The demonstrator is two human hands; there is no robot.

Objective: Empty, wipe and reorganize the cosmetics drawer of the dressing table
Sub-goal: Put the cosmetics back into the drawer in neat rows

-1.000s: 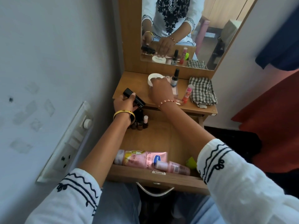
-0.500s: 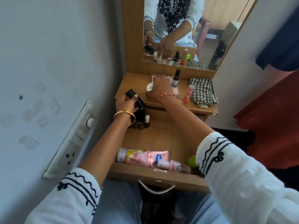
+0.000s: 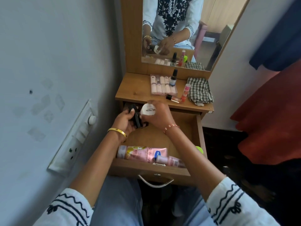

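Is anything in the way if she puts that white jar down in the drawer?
Nothing visible blocks it. The white jar in her right hand hangs over the drawer, whose wooden middle lies bare. The pink tube and small bottle lie only along the front.

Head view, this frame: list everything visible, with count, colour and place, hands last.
drawer: one, wood, pulled open
lotion tube: one, pink, lying at drawer front
small pink bottle: one, drawer front, beside the tube
green item: one, drawer's right front corner, mostly hidden
nail set tray: one, pale pink, on tabletop
dropper bottle: one, dark cap, upright by the tray
pink tube: one, on tabletop
checked cloth: one, tabletop right
mirror: one, above tabletop
switch panel: one, white, left wall
left hand: grips black case
right hand: holds white jar
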